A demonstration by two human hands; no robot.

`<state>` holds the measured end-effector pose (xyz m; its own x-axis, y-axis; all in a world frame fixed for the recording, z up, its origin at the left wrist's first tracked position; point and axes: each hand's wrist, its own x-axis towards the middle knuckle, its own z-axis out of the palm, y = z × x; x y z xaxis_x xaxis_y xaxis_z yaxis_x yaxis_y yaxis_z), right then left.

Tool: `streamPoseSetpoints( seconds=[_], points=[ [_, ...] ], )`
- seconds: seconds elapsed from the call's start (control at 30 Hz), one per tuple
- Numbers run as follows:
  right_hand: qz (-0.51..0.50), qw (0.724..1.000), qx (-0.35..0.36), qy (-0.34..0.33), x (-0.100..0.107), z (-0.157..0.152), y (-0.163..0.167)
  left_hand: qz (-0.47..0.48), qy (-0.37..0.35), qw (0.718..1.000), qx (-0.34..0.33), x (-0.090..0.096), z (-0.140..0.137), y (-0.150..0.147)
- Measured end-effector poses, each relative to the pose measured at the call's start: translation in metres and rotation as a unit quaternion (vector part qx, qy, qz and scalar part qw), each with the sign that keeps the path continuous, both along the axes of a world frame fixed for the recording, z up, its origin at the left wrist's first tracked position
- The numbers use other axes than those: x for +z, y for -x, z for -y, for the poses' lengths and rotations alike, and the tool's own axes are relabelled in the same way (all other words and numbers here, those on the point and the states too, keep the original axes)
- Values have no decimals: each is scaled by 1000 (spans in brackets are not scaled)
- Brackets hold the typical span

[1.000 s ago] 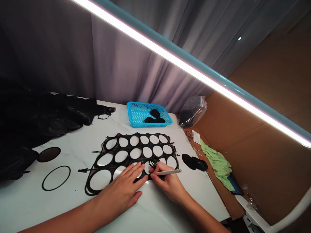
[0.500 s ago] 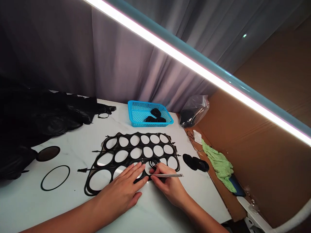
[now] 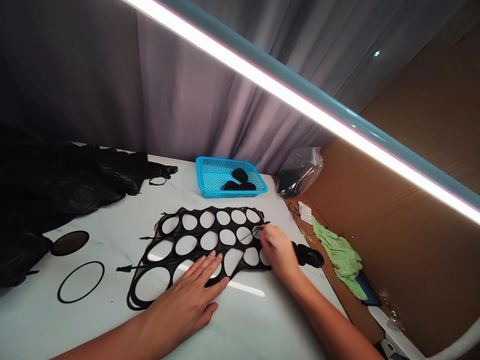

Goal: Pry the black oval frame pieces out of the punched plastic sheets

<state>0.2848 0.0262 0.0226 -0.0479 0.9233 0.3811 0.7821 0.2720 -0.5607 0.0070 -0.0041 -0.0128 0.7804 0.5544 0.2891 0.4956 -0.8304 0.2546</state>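
A black sheet of round rubber rings joined by thin web lies on the white table, with large round openings in several rows. My left hand rests on its front edge, palm down and fingers stretched. Over the sheet's right end, my right hand is closed and slightly blurred. A slim tool, tweezers by its look, is in its grip, mostly hidden by the fingers. A thin dark line runs from the fingertips leftward across an opening. Partly behind that hand sit bundled black rings.
A blue basket with black ring bundles stands at the back. Crumpled black sheets fill the left side, near a loose ring. On the right are a clear bag, a green cloth and a cardboard wall. A bright lamp tube crosses above.
My right hand has moved right and up across the sheet, away from my left hand. The looped black rings at its fingers no longer show there. My left hand stays pressed down.
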Motion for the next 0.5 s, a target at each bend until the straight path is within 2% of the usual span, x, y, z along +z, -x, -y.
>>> streamPoseSetpoints(
  seconds=[0.03, 0.1, 0.17, 0.3, 0.4, 0.5],
  points=[
    [-14, 999, -50, 5, 5, -13, -10, 2, 2, 1000, 0, 2, 0, 0],
    [-33, 997, -68, 18, 12, -32, -21, -3, 8, 1000, -2, 8, -2, -1],
    [-70, 995, -12, 65, 13, -39, -13, -11, 10, 1000, 3, 16, -6, -5],
    [-118, 973, 110, 167, 4, -28, 25, -14, -11, 999, 30, 23, -18, -14],
    [-120, 963, 146, 191, -1, -22, 42, -17, -40, 999, 23, 15, -23, -16],
    [-118, 960, 166, 192, -3, -22, 42, -7, -62, 998, 21, 6, -23, -14]
  ],
)
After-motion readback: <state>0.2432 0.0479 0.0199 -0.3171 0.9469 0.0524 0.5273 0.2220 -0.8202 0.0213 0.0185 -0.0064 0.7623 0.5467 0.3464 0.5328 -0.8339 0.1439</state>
